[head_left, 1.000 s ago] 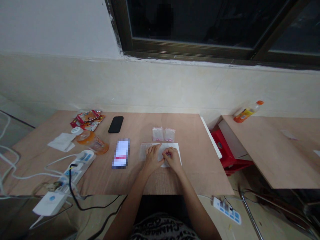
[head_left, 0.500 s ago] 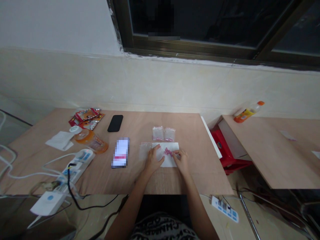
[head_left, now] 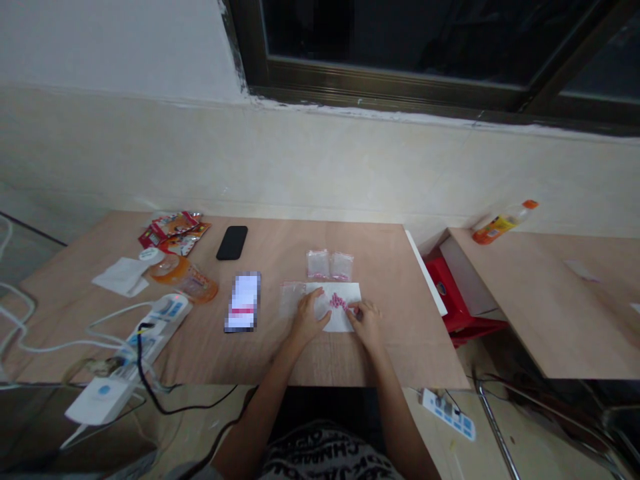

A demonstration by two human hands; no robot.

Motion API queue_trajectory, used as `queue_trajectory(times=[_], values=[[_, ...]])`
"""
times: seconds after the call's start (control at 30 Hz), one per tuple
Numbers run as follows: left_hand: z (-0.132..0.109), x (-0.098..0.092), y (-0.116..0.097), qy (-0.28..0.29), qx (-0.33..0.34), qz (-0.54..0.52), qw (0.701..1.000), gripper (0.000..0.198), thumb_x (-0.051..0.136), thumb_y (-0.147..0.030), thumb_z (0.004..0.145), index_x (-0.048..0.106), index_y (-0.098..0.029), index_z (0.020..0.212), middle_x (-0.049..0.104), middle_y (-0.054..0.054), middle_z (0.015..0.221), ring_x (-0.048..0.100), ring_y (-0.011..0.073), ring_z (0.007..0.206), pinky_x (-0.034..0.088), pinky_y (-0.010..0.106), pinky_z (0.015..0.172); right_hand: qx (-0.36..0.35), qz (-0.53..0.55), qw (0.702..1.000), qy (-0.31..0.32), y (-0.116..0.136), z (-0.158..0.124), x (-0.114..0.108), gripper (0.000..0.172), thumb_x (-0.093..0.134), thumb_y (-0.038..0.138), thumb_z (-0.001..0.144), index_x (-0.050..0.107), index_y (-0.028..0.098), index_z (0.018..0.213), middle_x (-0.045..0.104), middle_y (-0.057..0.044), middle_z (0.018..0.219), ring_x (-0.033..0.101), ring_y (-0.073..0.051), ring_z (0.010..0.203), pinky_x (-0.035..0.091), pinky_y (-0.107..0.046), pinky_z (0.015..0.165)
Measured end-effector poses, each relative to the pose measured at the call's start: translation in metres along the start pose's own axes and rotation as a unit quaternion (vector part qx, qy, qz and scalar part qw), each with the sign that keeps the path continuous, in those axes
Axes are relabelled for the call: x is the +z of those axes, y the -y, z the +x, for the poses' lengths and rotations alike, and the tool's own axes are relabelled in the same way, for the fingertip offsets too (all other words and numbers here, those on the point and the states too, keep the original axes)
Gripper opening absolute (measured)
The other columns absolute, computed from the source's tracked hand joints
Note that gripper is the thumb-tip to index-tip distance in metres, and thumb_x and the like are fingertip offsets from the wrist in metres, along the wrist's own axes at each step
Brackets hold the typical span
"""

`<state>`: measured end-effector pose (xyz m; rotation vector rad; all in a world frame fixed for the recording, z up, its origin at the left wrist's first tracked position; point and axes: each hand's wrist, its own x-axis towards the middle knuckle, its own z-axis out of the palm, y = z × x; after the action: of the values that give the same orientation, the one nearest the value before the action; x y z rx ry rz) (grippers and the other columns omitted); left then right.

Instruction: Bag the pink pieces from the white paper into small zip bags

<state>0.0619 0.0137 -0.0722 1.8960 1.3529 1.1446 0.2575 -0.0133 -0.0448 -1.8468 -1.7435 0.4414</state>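
A white sheet of paper (head_left: 345, 292) lies on the wooden table (head_left: 280, 360) with a small heap of pink beads (head_left: 338, 302) on it. My left hand (head_left: 309, 319) rests flat on the sheet's left part, fingers stretched out. My right hand (head_left: 367, 318) sits at the sheet's right edge, its fingertips pinched beside the beads; what they hold is too small to tell. A clear plastic bag (head_left: 291, 294) lies left of the sheet. Two small bags with pink contents (head_left: 329, 265) lie just behind it.
A lit phone (head_left: 243, 302), a dark phone (head_left: 232, 242), an orange bottle on its side (head_left: 184, 278), snack packets (head_left: 173, 232), a tissue (head_left: 121, 276) and a power strip with cables (head_left: 156, 323) fill the table's left. A red stool (head_left: 453, 303) and a second table (head_left: 550, 300) stand right.
My right hand has drawn away rightward from my left hand, uncovering the pink beads on the paper. The camera has tilted slightly.
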Motion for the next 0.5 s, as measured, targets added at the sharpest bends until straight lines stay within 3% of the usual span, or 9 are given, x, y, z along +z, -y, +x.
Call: queue_trajectory(times=[0.23,0.5], values=[[0.0019,-0.0004,-0.0006,-0.002,-0.015,-0.008,1.0,0.062,0.069,-0.026,0.073,0.046,-0.024,0.131,0.062,0.009,0.124,0.057,0.0265,0.118,0.042,0.048,0.105,-0.007,-0.018,1.0,0.018,0.0004,0.003,-0.0006,0.018,0.057,0.031,0.088,0.073,0.025,0.094,0.066,-0.004,0.084,0.053,-0.021,0.089,0.029,-0.03,0.076],[0.0051,-0.0029,-0.0005,0.001,-0.026,-0.052,0.998,0.061,0.071,-0.025,0.071,0.048,-0.026,0.127,0.064,0.008,0.12,0.061,0.025,0.112,0.046,0.046,0.102,-0.005,-0.003,1.0,-0.007,-0.0024,0.0037,0.0012,0.021,0.056,0.035,0.088,0.073,0.023,0.087,0.067,-0.004,0.082,0.055,-0.022,0.088,0.031,-0.031,0.077]])
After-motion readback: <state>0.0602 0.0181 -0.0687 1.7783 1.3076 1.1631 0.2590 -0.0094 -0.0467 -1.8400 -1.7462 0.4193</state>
